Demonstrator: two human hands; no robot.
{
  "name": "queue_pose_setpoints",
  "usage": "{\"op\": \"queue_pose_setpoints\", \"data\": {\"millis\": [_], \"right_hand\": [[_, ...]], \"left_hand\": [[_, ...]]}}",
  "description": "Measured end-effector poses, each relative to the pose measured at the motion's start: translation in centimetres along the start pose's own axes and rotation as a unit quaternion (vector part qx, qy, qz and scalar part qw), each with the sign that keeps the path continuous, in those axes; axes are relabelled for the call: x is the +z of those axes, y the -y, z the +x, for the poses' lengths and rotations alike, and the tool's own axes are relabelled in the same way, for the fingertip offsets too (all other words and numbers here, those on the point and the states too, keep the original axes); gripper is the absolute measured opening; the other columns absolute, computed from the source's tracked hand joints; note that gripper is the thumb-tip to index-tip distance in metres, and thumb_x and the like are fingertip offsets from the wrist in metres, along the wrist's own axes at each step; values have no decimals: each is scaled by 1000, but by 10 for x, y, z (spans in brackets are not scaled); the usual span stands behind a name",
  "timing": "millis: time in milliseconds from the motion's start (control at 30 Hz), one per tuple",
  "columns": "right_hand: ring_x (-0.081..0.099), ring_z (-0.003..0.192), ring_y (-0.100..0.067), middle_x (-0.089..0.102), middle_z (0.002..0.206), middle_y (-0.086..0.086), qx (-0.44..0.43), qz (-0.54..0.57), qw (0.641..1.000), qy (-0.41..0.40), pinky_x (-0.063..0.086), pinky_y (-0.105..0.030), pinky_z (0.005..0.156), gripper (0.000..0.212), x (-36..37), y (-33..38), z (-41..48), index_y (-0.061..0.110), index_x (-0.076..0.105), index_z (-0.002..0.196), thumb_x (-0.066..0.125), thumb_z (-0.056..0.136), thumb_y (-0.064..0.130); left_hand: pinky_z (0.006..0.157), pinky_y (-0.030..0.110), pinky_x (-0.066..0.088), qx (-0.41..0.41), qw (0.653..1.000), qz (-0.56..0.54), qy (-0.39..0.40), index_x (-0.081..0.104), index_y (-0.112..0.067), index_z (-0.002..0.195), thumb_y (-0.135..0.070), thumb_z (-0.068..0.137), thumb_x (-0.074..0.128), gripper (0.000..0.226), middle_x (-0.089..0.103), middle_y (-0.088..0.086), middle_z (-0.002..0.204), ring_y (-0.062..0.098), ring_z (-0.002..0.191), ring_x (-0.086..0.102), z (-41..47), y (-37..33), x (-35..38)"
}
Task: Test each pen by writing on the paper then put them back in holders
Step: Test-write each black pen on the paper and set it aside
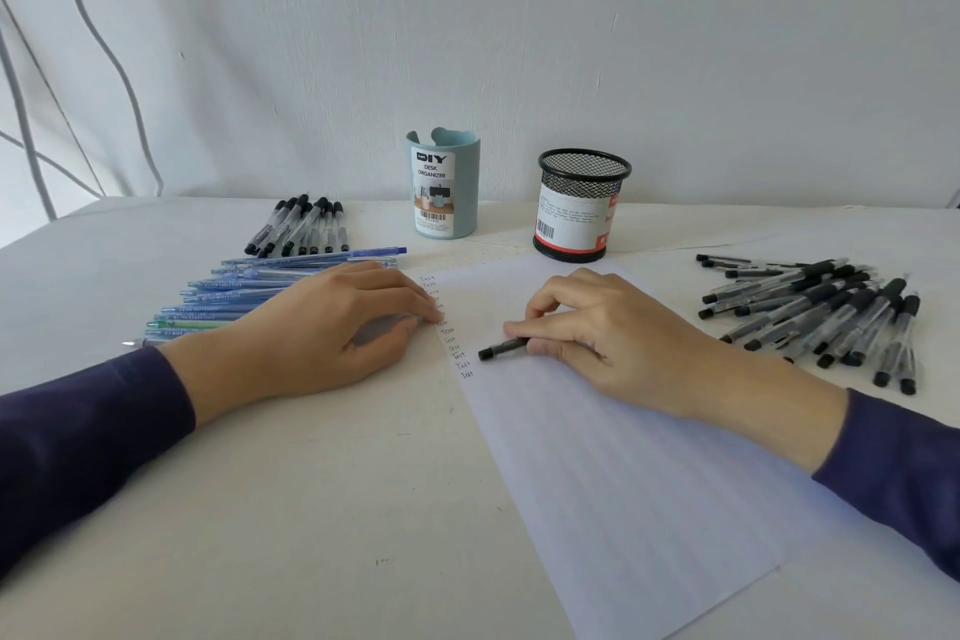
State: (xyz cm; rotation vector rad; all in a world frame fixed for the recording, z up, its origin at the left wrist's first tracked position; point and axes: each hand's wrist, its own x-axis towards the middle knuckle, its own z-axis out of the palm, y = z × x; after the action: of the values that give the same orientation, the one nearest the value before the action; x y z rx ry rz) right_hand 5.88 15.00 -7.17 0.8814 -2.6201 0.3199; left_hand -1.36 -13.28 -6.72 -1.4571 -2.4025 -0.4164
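Note:
A lined sheet of paper lies in front of me, with a column of "Test" words down its left edge. My right hand grips a black pen low over the sheet, its capped end pointing left beside the last words. My left hand rests flat on the table with its fingertips pressing the paper's left edge. At the back stand two holders: a light blue desk organizer and a black mesh cup. I see no pens rising above either rim.
A row of blue pens lies left of my left hand, with a small group of black pens behind it. A large heap of black pens sits on the right. The white table meets a white wall behind.

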Motion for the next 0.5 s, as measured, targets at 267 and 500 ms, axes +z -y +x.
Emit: {"op": "queue_pose_setpoints", "data": {"millis": [267,500], "right_hand": [[56,107,-30,66,109,-9,237,-63,969,11,45,-44,93,29,-40,-75,1,3,70,99,44,100,15],[56,110,-45,59,118,-30,392,-134,910,-12,47,-57,92,24,-59,-137,-24,-13,60,109,46,89,-9]], "left_hand": [[94,37,47,5,998,58,29,69,-33,113,-51,101,28,47,64,-21,114,9,106,55,7,0,-9],[80,9,40,-79,988,-130,18,66,-43,112,-69,92,33,47,66,-25,101,-1,103,53,37,-40,6]]}}
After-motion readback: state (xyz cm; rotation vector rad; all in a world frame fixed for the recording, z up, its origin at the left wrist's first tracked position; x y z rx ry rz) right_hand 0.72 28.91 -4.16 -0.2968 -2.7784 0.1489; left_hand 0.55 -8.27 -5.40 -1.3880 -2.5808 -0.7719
